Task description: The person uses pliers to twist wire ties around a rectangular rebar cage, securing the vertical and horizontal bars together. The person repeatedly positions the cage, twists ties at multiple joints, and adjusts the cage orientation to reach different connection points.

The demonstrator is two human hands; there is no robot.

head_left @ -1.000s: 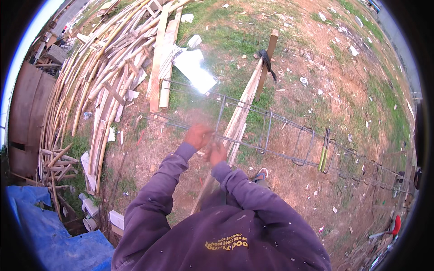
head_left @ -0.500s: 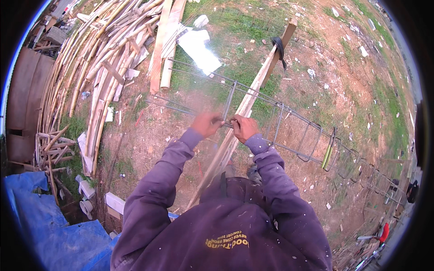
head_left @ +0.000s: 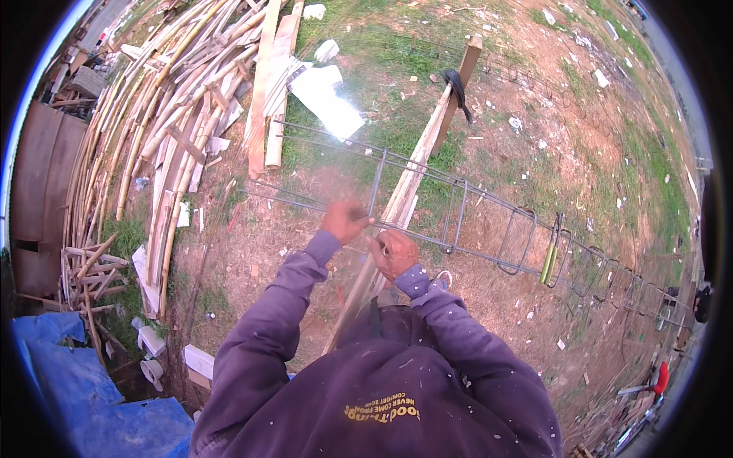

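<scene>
A long rebar cage [head_left: 489, 197] of thin bars with rectangular stirrups lies across a wooden beam [head_left: 418, 164]. At the near corner of one stirrup [head_left: 377, 183], left of the beam, my left hand [head_left: 347, 221] is closed with its fingertips pinched against the lower bar. My right hand [head_left: 395, 252] is closed just on the near side of that bar, over the beam, its thumb and fingers drawn together. Whatever is between its fingertips is too small to make out. Green-handled pliers [head_left: 550, 258] hang on the cage farther right.
A dark strap [head_left: 456, 88] binds the beam to a wooden post [head_left: 469, 61]. Bamboo poles and planks [head_left: 164, 122] are heaped at the left, beside a white sheet [head_left: 327, 99]. A blue tarp [head_left: 92, 382] lies at lower left. A red-handled saw [head_left: 660, 378] lies at lower right.
My right hand has come away from the lower bar toward me and turned, fingers curled. My left hand stays at the stirrup corner. The view has shifted slightly.
</scene>
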